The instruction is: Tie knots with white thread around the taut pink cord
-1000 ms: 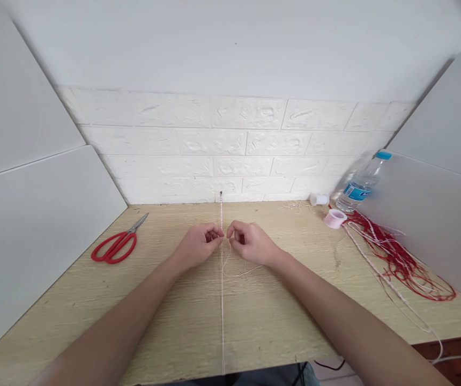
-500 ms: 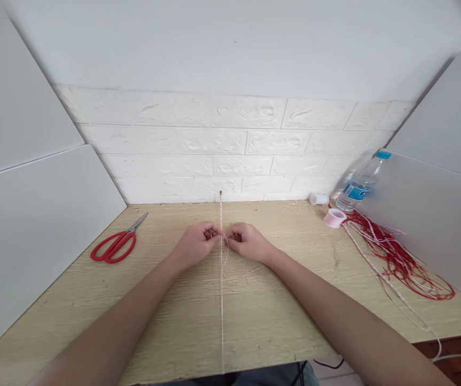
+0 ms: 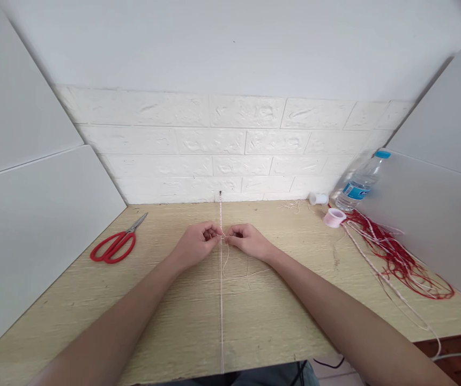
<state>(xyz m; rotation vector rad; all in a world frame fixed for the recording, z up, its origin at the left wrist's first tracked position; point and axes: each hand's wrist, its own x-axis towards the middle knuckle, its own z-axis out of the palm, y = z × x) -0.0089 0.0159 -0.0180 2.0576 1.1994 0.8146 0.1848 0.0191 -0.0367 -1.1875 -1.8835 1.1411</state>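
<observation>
A thin pink cord [image 3: 221, 300] runs in a straight taut line down the middle of the wooden counter [image 3: 94, 300], from a small pin [image 3: 220, 192] at the foot of the white brick wall [image 3: 182, 142] toward the near edge. Both hands meet over this cord, roughly a third of the way down from the wall. The left hand [image 3: 196, 245] sits just left of the line, its fingers [image 3: 213, 232] curled shut and pinching at the cord. The right hand [image 3: 250, 241] sits just right of it, fingers [image 3: 231, 234] likewise closed in a pinch, the 2 sets of fingertips almost touching where the cord passes between them. A loose pale thread [image 3: 236, 274] hangs from the pinch and loops on the counter below the right hand; which fingers grip it is too small to tell.

Well to the left lie red-handled scissors [image 3: 114, 244]. At the far right, a pink spool [image 3: 334, 217], a white spool [image 3: 318, 199] and a water bottle [image 3: 359, 181] stand near a tangle of red strings [image 3: 405, 262].
</observation>
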